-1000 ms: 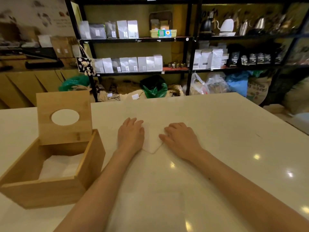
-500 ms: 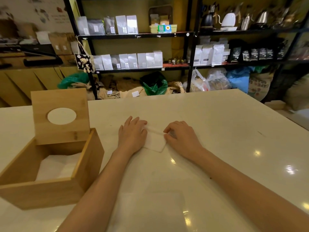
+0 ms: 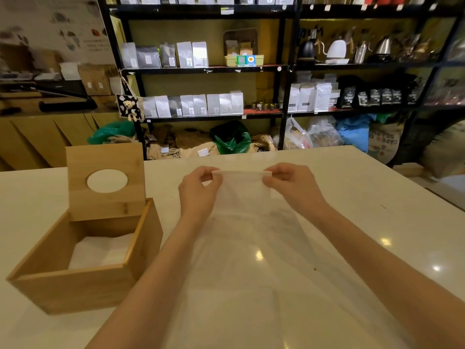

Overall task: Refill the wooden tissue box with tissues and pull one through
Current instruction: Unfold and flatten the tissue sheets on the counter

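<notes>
A thin white tissue [image 3: 242, 195] is stretched between my two hands above the table, its lower part hanging down toward me. My left hand [image 3: 198, 192] pinches its upper left corner and my right hand [image 3: 293, 187] pinches its upper right corner. To the left stands the wooden tissue box [image 3: 83, 288], open on top. Its lid [image 3: 105, 180], with a round hole, stands upright at the back. White tissues [image 3: 100, 250] lie inside the box.
The white glossy table [image 3: 377, 235] extends to the right and toward me. Behind it rise black shelves [image 3: 206, 69] with bags, kettles and jars. Plastic bags and sacks lie on the floor beyond the far table edge.
My hands were pressing a folded tissue flat on the table. Now both have lifted it by its top corners and it hangs unfolded above the table.
</notes>
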